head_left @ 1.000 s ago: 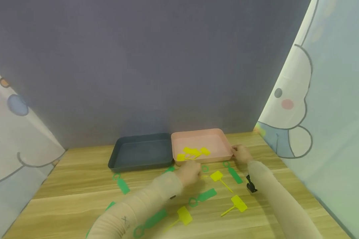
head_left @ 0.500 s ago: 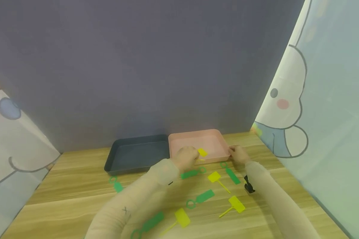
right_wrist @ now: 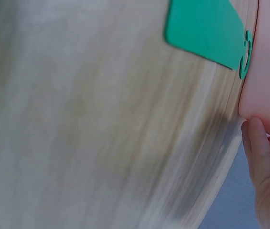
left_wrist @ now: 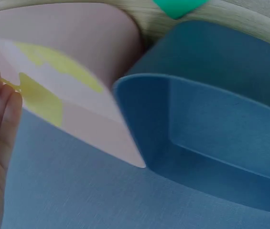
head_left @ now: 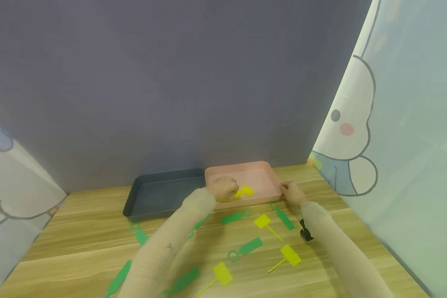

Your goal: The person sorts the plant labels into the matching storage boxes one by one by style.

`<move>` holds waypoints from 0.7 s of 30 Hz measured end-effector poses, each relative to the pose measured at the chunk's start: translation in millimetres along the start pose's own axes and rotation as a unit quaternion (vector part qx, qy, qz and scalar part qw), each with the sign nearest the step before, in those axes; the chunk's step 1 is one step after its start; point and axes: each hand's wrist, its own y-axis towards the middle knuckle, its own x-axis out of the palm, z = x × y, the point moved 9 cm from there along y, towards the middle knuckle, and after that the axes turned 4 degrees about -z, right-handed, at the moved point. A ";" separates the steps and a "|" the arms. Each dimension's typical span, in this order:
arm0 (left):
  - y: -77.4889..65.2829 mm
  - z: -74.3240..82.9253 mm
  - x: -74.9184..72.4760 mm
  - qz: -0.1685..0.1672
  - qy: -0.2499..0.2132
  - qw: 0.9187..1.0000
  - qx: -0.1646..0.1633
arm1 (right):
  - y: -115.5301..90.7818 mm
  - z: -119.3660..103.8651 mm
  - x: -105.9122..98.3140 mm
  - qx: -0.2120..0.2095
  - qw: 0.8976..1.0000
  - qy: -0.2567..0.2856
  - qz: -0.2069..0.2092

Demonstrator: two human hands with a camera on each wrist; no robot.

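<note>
In the head view my left hand is over the left part of the pink tray. Between its thumb and fingers it pinches the thin stem of a yellow plant label, seen in the left wrist view. More yellow labels lie in this tray, partly hidden by the hand. My right hand touches the tray's right side near the front corner, its visible fingers fairly straight in the right wrist view. Just in front of that corner lies a green tag with a ring.
A dark blue tray stands against the pink tray's left side. Yellow labels and green ringed tags are scattered over the wooden table. A small black clip lies beside the right forearm. A grey backdrop rises behind the trays.
My left hand has moved from the table in front of the pink tray up over it, carrying a yellow label. My right hand has stayed at the tray's corner.
</note>
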 end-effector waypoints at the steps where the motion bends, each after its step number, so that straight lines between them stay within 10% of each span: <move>1: 0.7 -1.6 3.1 -0.006 0.000 1.000 0.000 | 0.0 -1.0 0.2 -0.001 1.000 -0.003 -0.001; 21: 3.7 -45.2 37.7 -0.015 0.033 0.993 -0.112 | -1.3 1.3 3.1 0.007 1.000 0.017 -0.007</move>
